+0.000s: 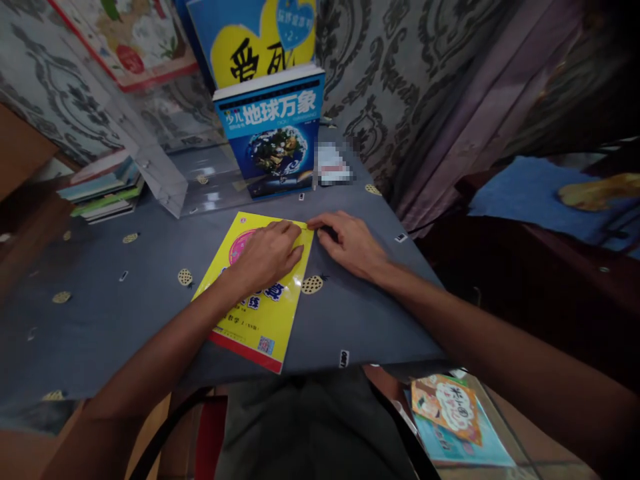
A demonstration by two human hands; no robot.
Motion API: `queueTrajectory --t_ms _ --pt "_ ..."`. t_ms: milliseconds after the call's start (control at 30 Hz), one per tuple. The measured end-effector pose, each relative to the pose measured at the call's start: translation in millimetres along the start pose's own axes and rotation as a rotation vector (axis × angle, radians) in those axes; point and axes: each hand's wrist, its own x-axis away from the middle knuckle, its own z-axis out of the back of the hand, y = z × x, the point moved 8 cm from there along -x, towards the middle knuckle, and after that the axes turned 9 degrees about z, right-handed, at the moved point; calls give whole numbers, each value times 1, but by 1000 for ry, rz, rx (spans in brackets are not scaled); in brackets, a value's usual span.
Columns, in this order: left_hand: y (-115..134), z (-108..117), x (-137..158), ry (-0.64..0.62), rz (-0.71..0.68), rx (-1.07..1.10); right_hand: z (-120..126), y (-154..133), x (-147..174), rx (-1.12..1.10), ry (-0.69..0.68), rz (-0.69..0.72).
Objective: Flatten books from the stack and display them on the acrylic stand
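A yellow workbook (277, 327) with a red bottom edge lies face up and slanted on the grey tablecloth. Across its upper part rests my left hand (270, 257), palm down, thumb apart from the slightly bent fingers. My right hand (350, 243) is at the workbook's top right corner, its index finger and thumb pinched at that edge with the other fingers curled. The fingertips of both hands are close together there. My left hand and forearm cover part of the cover's pink circle and lettering.
Beyond the workbook, a blue book with a globe (277, 150) stands before a yellow and blue book (255, 40) at a clear acrylic stand (170, 183). Stacked books (107, 187) lie at left. More books (450, 417) are below the table's right edge. A blue cloth (525, 197) is at right.
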Motion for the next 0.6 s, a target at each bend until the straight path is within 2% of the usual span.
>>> queueTrajectory --t_ms 100,233,333,433,533,600 --pt "-8 0 8 3 -94 53 2 -4 2 54 -3 7" --pt "-26 -4 20 89 -164 134 2 -12 6 118 -15 74" --pt "-45 -8 23 130 -162 164 0 -15 5 162 -17 115" --pt "-66 -4 26 89 -117 192 3 -22 3 175 -22 119" --pt "-79 26 43 95 -69 269 20 -37 8 136 32 145" --pt "-92 67 64 269 15 375 39 -40 20 110 136 140"
